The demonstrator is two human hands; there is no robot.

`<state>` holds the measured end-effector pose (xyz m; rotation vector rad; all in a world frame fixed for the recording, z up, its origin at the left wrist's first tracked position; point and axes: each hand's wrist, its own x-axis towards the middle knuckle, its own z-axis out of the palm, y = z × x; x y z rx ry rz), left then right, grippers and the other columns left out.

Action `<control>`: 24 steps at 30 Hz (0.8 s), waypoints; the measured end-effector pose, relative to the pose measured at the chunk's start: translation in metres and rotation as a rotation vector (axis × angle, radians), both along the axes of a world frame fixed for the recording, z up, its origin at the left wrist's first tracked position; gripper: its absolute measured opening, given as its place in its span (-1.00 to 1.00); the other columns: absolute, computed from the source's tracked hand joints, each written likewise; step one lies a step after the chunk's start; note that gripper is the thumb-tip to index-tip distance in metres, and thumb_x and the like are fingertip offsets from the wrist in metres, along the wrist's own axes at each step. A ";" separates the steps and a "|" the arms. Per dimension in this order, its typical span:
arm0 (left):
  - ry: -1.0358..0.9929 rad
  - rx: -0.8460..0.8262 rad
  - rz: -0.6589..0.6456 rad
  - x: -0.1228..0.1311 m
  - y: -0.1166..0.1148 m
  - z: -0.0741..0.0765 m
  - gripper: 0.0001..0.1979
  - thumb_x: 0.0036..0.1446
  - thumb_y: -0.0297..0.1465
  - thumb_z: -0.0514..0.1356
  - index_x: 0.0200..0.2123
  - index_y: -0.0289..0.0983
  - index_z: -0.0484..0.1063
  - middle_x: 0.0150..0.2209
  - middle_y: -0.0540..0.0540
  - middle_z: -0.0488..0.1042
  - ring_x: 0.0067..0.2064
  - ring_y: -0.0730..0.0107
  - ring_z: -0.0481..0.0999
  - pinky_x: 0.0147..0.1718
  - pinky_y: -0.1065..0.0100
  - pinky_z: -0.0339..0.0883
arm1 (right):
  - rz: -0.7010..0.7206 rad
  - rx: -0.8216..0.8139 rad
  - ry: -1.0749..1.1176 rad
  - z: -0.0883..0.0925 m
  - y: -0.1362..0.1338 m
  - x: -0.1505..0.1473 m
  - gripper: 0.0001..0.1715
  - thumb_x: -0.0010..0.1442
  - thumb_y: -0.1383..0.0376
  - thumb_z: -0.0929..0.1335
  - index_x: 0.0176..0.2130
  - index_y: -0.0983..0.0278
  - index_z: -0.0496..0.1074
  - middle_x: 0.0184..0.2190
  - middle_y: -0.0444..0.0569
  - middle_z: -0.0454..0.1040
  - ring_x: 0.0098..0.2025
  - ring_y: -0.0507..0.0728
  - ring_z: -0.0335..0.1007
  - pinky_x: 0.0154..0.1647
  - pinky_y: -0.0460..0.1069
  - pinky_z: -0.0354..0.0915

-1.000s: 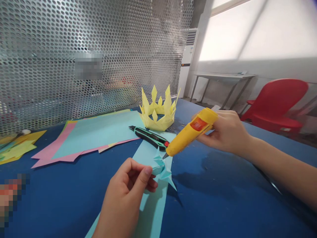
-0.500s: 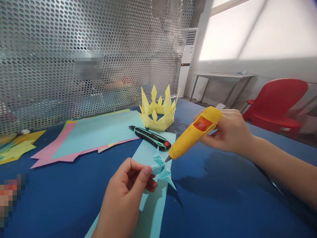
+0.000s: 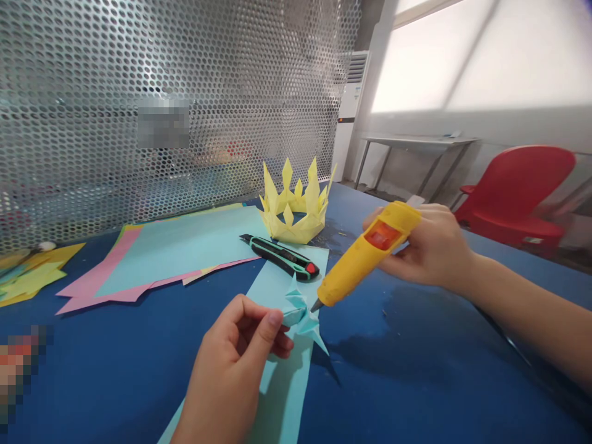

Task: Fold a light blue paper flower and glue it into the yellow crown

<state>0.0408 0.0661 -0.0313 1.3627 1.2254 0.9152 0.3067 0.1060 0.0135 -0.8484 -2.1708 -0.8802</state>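
Left hand [image 3: 235, 370] pinches a folded blue paper piece [image 3: 300, 314] at lower centre; right hand [image 3: 428, 246] grips a yellow glue gun [image 3: 365, 256], nozzle touching it.

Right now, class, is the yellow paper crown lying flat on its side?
No, the yellow paper crown stands upright on the blue table, its points aimed upward, behind the utility knife.

We can read no text, label, brand, number or sign anywhere here. The one patch on the perforated metal screen [image 3: 139, 92], far beyond our fingers, that might carry writing is blurred out, so we cannot tell.
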 end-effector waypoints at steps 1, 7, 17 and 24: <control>0.000 -0.001 0.000 0.000 0.000 0.000 -0.70 0.14 -0.10 0.21 -0.47 -0.18 0.37 -0.55 0.10 0.52 -0.44 0.51 0.50 -0.38 0.53 0.34 | 0.002 -0.002 0.002 0.000 0.000 0.000 -0.82 0.23 0.26 0.22 -0.43 0.14 0.15 -0.70 -0.22 0.31 -0.67 0.08 0.32 -0.66 -0.05 0.19; 0.001 -0.007 0.008 -0.002 -0.001 0.002 -0.69 0.13 -0.09 0.21 -0.47 -0.19 0.37 -0.55 0.09 0.52 -0.44 0.49 0.50 -0.39 0.52 0.34 | 0.010 -0.018 0.011 0.000 -0.001 -0.001 -0.84 0.20 0.29 0.22 -0.44 0.15 0.18 -0.70 -0.23 0.31 -0.67 0.06 0.31 -0.66 -0.05 0.17; 0.002 -0.012 0.029 0.003 -0.004 0.005 -0.70 0.13 -0.10 0.22 -0.48 -0.18 0.36 -0.55 0.09 0.50 -0.44 0.47 0.50 -0.37 0.48 0.35 | -0.003 -0.034 0.023 -0.001 0.001 0.001 -0.93 0.17 0.29 0.25 -0.39 0.16 0.26 -0.66 -0.22 0.35 -0.65 0.06 0.29 -0.62 -0.06 0.17; 0.013 -0.013 0.018 -0.001 -0.002 0.005 -0.70 0.14 -0.09 0.21 -0.46 -0.18 0.37 -0.53 0.08 0.52 -0.43 0.47 0.51 -0.38 0.49 0.34 | -0.025 -0.048 0.017 -0.001 0.002 0.002 -0.92 0.16 0.30 0.26 -0.40 0.20 0.29 -0.66 -0.19 0.34 -0.63 0.06 0.28 -0.61 -0.07 0.14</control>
